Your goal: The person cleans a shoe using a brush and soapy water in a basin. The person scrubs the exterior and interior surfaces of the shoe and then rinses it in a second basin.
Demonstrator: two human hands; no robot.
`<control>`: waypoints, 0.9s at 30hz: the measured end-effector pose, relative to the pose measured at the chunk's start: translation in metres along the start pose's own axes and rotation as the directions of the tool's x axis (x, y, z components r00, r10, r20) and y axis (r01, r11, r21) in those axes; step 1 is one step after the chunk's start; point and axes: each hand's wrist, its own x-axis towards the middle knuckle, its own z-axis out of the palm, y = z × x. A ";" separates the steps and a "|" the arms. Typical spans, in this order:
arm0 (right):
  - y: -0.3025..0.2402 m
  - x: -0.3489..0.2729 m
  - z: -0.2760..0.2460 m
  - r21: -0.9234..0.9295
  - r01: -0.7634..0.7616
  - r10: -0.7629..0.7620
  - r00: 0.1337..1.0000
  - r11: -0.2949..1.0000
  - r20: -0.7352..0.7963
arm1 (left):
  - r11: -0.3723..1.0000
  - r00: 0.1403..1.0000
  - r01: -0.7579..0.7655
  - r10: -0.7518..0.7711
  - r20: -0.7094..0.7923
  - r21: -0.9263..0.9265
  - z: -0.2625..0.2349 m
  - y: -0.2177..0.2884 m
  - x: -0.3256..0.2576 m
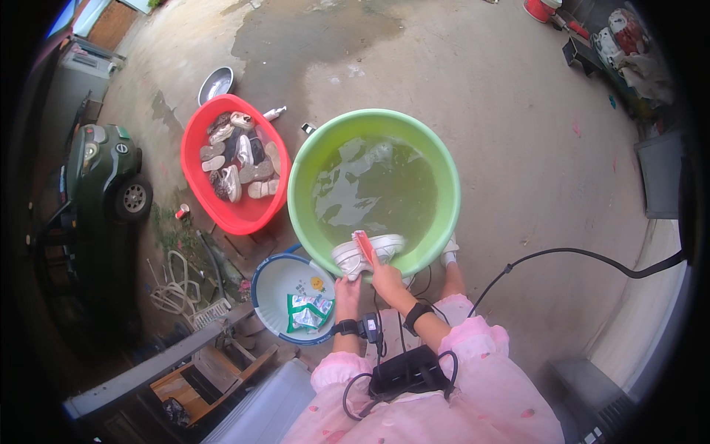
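A white shoe (386,244) is held over the near rim of a large green tub (448,185) of murky water. My left hand (347,290) grips the shoe at its left end from below. In my right hand (386,280) is a pink scrub brush (363,244), its head lying against the shoe's upper. Fingers of both hands are partly hidden behind the shoe and brush. Patches of pale foam float on the water.
Left of the tub stands a red basin (194,159) holding several shoes. A white-and-blue basin (268,292) with a green-and-white packet (309,312) sits nearer me. Beyond are a metal bowl (216,85) and a white tube (274,113). A dark green car (100,170) is at far left.
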 end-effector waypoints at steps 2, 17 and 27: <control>0.017 -0.001 0.005 -0.094 -0.041 0.046 0.998 0.995 0.044 | 0.995 0.992 0.018 -0.031 -0.125 -0.101 -0.008 0.007 0.003; 0.064 0.009 -0.098 -0.141 -0.085 0.077 0.995 0.986 -0.063 | 0.810 0.978 -0.200 0.195 0.070 0.551 0.108 0.011 -0.017; 0.100 -0.002 -0.119 -0.283 0.135 -0.110 0.989 0.950 0.103 | 0.117 0.898 -0.404 0.237 0.370 0.907 0.120 -0.059 -0.026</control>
